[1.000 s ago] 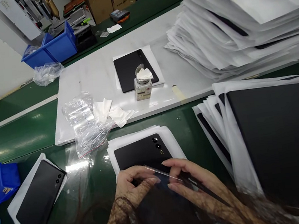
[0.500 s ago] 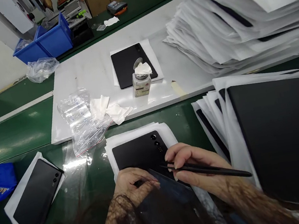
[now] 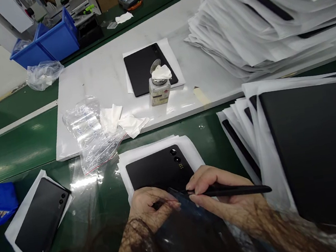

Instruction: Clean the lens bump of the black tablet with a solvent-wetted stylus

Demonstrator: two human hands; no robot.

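A black tablet back cover (image 3: 153,171) with camera rings lies on white sheets (image 3: 194,151) in front of me. My right hand (image 3: 226,190) grips black tweezers (image 3: 241,190) like a pen, their tips pointing left over the cover's near part. At the cover's near edge, my left hand (image 3: 152,206) is closed, thumb and fingers pinching a clear plastic film (image 3: 191,209). That film spreads between both hands, and the tweezer tips meet its upper edge. Whether a small piece sits in the tips is too fine to tell. Dark hair hides the lower middle.
Another black cover (image 3: 40,219) lies left on paper. Large covers (image 3: 320,151) in white sheets stand right, below a tall stack (image 3: 237,38). On the white board (image 3: 95,65) are a dispenser bottle (image 3: 160,92), wipes (image 3: 132,124) and a plastic bag (image 3: 90,132). Blue bins (image 3: 59,39) stand behind.
My right hand has moved slightly down and left, bringing the tweezer tips from over the cover to the plastic film. The tweezers lie flatter. My left hand stays nearly in place.
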